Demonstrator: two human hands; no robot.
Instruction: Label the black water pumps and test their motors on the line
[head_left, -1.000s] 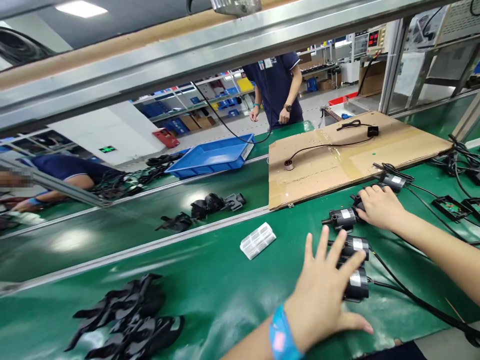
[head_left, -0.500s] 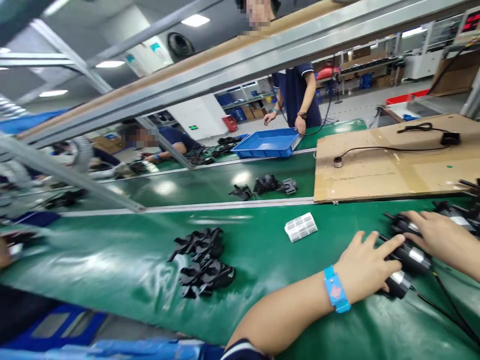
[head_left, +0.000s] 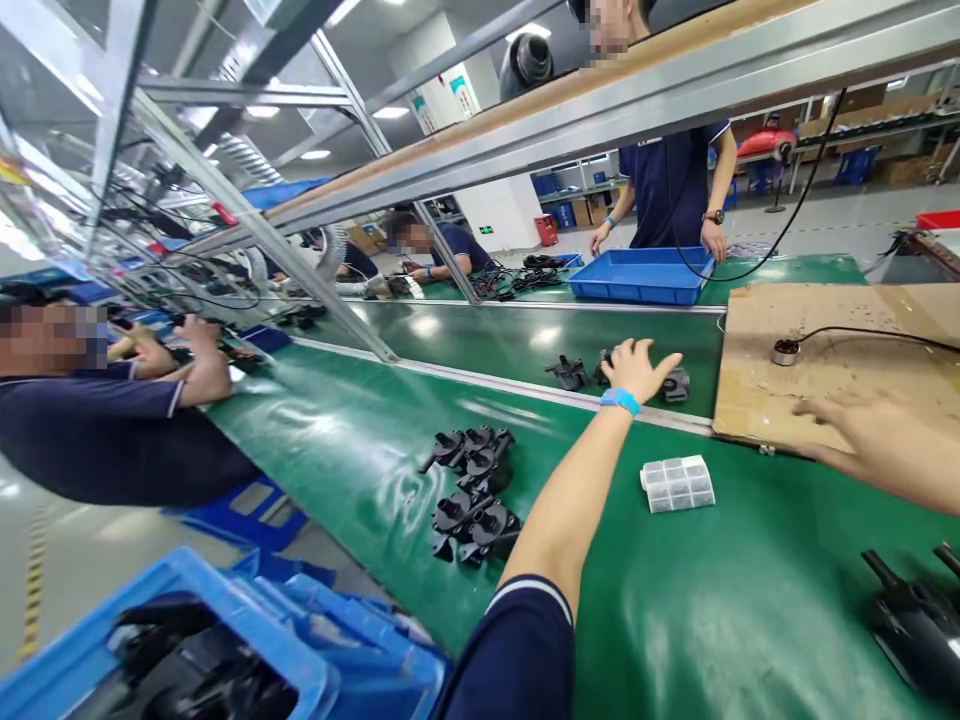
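Note:
My left hand, with a blue strap at the wrist, reaches across to the far green strip with its fingers spread. It is over a small group of black plastic parts, partly covering them; whether it touches one cannot be seen. My right hand is blurred at the right, above the cardboard's near edge, fingers stretched out with nothing visible in them. Below it, black cylindrical units lie at the right edge. A sheet of pale labels lies between my arms. More black plastic parts sit left of my left forearm.
A cardboard sheet bears a small round metal piece on a cable. Across the line, a person stands at a blue tray. Another person sits at the left. A blue crate holds black parts. A metal rail crosses overhead.
My left hand has left the black cylindrical units and moved forward and left to the far parts. My right hand has lifted off them too. The view has swung left.

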